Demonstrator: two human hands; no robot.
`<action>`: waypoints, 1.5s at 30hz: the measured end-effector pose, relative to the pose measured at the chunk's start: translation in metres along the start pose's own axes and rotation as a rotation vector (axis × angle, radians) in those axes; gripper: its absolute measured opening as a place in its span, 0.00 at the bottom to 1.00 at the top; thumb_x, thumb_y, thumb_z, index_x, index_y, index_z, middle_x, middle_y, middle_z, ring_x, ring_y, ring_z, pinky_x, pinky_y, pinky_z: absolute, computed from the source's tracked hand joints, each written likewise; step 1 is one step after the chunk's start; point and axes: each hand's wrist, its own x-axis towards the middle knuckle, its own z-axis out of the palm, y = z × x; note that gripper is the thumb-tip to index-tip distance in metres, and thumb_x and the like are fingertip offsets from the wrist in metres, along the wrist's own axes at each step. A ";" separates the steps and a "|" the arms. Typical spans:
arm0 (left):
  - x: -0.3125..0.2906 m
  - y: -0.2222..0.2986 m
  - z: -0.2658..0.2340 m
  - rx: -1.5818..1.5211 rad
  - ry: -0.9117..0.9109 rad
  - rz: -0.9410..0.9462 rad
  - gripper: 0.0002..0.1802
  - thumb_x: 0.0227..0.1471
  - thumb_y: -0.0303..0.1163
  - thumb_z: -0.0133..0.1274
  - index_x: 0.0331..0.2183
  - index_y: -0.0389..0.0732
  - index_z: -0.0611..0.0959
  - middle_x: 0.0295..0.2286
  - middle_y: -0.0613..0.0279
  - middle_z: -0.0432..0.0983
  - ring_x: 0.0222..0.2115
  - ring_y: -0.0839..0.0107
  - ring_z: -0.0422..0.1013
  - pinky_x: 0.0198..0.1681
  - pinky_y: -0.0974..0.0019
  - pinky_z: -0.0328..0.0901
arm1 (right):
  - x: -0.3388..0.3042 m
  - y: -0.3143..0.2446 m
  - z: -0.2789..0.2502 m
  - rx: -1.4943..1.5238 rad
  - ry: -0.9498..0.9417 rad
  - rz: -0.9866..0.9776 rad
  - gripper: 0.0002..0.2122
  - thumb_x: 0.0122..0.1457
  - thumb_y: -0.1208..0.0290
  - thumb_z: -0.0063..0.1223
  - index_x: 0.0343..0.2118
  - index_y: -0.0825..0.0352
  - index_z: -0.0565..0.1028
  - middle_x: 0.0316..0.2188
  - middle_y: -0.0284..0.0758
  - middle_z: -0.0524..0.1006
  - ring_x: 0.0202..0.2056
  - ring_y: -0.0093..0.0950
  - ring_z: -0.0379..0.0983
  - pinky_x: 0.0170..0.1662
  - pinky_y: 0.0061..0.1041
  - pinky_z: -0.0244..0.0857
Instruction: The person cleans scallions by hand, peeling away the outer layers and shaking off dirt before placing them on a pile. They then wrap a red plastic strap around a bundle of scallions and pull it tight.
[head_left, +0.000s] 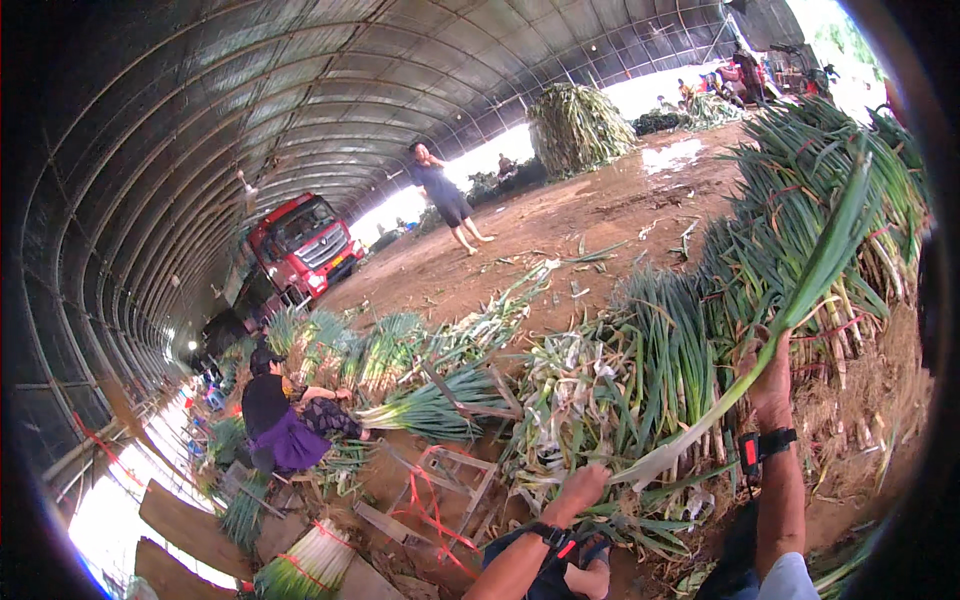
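One long green onion (pixel 718 408) slants between my hands, its pale end low by the left and its green leaves rising to the upper right. My right hand (pixel 768 385) is closed around the stalk about midway up. At the pale end, my left hand (pixel 583 490) is closed, its fingers on a whitish strip at that end; whether this is the stalk or a peeling layer I cannot tell. Each wrist carries a black strap with a small red-marked device. Behind the stalk lies a heap of green onions (pixel 665 335), next to pale stripped leaves (pixel 565 385).
Tied bundles of green onions (pixel 860 230) are stacked at the right. A wooden frame (pixel 440 480) with red twine stands left of my left hand. A person (pixel 285 410) sits among bundles, another person (pixel 445 190) stands farther back, and a red truck (pixel 300 245) is parked beyond.
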 end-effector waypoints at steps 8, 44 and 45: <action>-0.058 -0.059 -0.030 0.090 -0.091 -0.244 0.11 0.51 0.34 0.48 0.32 0.38 0.80 0.31 0.41 0.75 0.33 0.45 0.72 0.33 0.48 0.67 | -0.004 -0.052 0.021 -0.034 0.063 -0.252 0.27 0.57 0.41 0.50 0.48 0.61 0.66 0.34 0.32 0.69 0.30 0.27 0.66 0.35 0.31 0.67; 0.032 0.031 -0.106 -0.350 -0.020 0.063 0.12 0.55 0.36 0.52 0.35 0.37 0.76 0.23 0.43 0.75 0.27 0.45 0.74 0.31 0.49 0.66 | 0.074 -0.204 -0.004 -0.308 0.000 -0.400 0.08 0.61 0.65 0.53 0.29 0.59 0.68 0.15 0.22 0.63 0.15 0.18 0.60 0.18 0.20 0.57; 0.025 0.011 -0.108 -0.165 -0.175 -0.070 0.17 0.53 0.38 0.54 0.40 0.36 0.75 0.29 0.44 0.75 0.33 0.46 0.73 0.38 0.48 0.64 | 0.070 -0.213 -0.005 -0.314 -0.061 -0.365 0.08 0.61 0.65 0.52 0.29 0.59 0.68 0.16 0.22 0.63 0.15 0.18 0.60 0.18 0.20 0.58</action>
